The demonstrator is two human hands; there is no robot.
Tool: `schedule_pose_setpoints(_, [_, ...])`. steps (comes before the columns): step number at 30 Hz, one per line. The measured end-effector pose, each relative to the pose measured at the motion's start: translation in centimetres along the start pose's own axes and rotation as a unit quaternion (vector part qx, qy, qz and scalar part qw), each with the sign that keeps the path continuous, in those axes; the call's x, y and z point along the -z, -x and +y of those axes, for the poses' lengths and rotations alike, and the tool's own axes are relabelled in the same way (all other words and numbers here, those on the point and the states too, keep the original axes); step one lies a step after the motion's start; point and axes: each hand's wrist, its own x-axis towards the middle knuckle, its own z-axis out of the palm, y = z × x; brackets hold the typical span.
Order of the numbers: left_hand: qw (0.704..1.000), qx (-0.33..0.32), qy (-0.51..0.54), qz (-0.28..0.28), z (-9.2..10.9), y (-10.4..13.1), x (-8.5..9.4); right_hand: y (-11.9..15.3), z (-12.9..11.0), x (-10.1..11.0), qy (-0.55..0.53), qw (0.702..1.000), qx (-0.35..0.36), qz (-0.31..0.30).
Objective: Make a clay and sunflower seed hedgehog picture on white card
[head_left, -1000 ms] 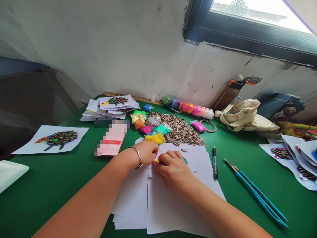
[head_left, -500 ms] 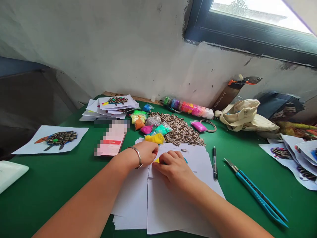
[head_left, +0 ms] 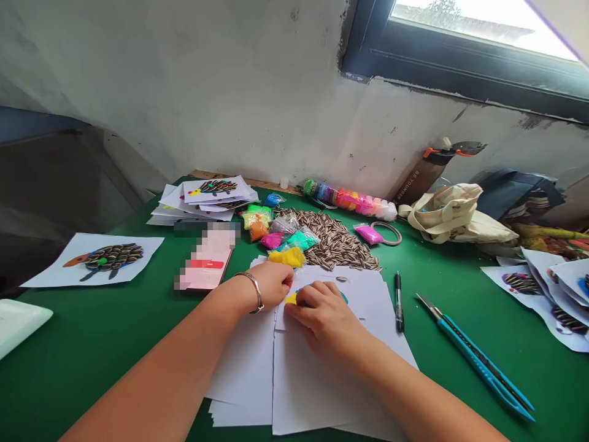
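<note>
My left hand (head_left: pixel 273 283), with a silver bangle at the wrist, is closed with its fingers curled down at the upper left of the white paper (head_left: pixel 313 380). What its fingertips hold, if anything, is hidden. Beside it, my right hand (head_left: pixel 324 307) bends over the sheet, thumb and fingers closed on a small piece of yellow clay (head_left: pixel 291 298). Part of a blue clay shape (head_left: pixel 343 297) shows behind its knuckles. A single sunflower seed (head_left: pixel 341 279) lies on the paper above that hand.
Bags of coloured clay (head_left: pixel 286 256) and a pile of sunflower seeds (head_left: pixel 335 236) lie behind the paper. A pen (head_left: pixel 399 304) and blue craft tweezers (head_left: pixel 478 359) are at right. A phone (head_left: pixel 207 264) and a seed picture (head_left: pixel 105 258) lie left. A bottle (head_left: pixel 421 175) leans at the back.
My right hand has shifted very slightly, and a bit more of the yellow clay shows by its thumb. My left hand stays in place.
</note>
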Motion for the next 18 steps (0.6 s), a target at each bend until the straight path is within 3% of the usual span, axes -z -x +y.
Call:
schedule_pose_setpoints(7, [1.0,-0.002,-0.005,-0.001,-0.1,-0.1,-0.1,0.2,0.8,0.4,-0.024,0.999,-0.026,0.018])
schedule_pose_setpoints(18, [1.0,-0.001,-0.003,0.003,0.0,0.0,0.0,-0.4,-0.2,0.4,0.007,1.0,-0.004,-0.005])
